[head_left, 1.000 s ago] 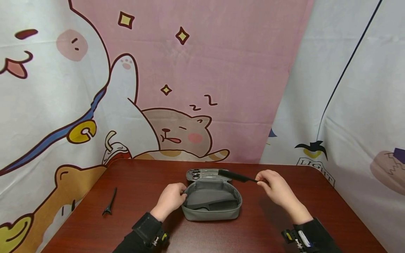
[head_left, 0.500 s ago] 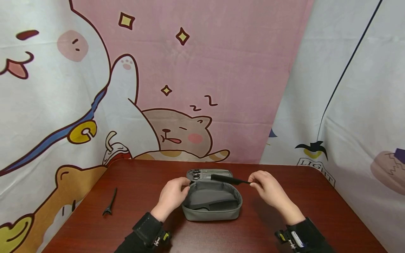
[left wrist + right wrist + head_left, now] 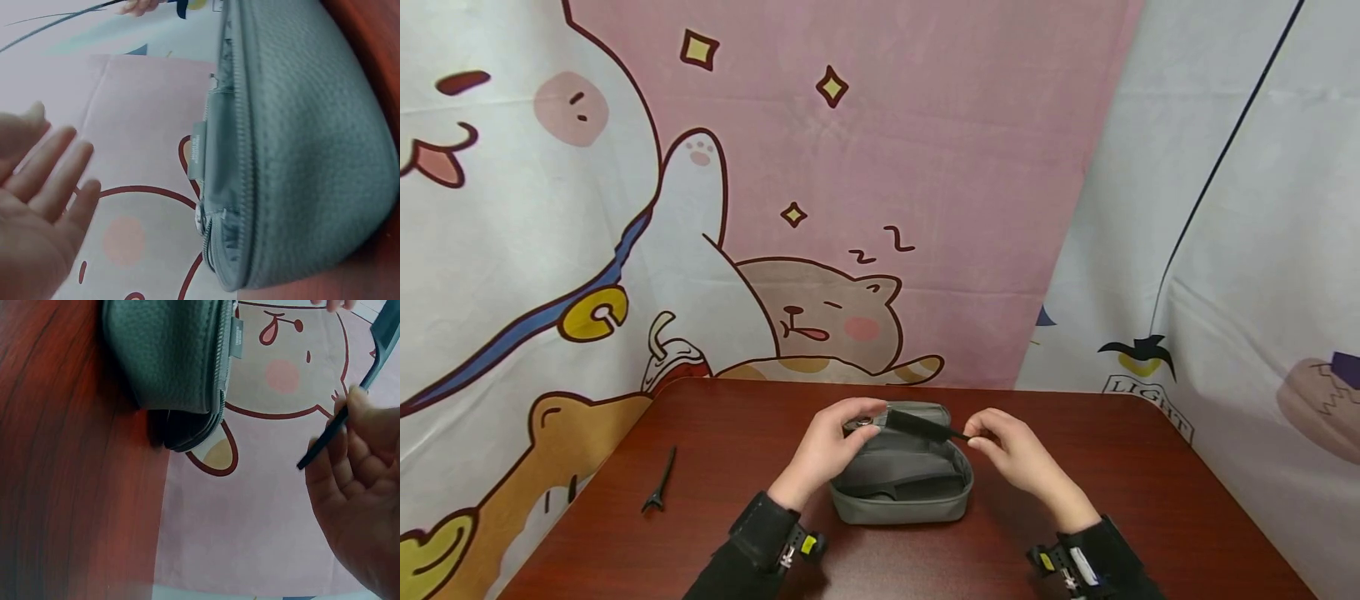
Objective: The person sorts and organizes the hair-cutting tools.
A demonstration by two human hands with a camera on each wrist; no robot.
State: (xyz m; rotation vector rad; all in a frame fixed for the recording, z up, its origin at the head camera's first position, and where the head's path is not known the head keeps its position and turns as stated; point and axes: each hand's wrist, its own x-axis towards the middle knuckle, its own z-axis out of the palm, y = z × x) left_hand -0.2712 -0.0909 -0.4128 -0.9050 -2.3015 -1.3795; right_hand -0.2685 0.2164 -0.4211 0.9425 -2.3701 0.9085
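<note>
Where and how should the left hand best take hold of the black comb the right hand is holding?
Probably take the black comb by its broad blade, coming from the left, thumb and fingers on opposite flat faces. The blade points toward the left hand, and the right hand pinches the slim handle.

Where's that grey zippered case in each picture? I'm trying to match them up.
Head: lower middle; the grey zippered case sits on the table, between left hand and right hand.
Left wrist: large, right of centre, cut off by the top edge.
Right wrist: upper left, also cut off by the top edge.
Shared landmark: the sleeping cartoon animal's pink cheek.
</note>
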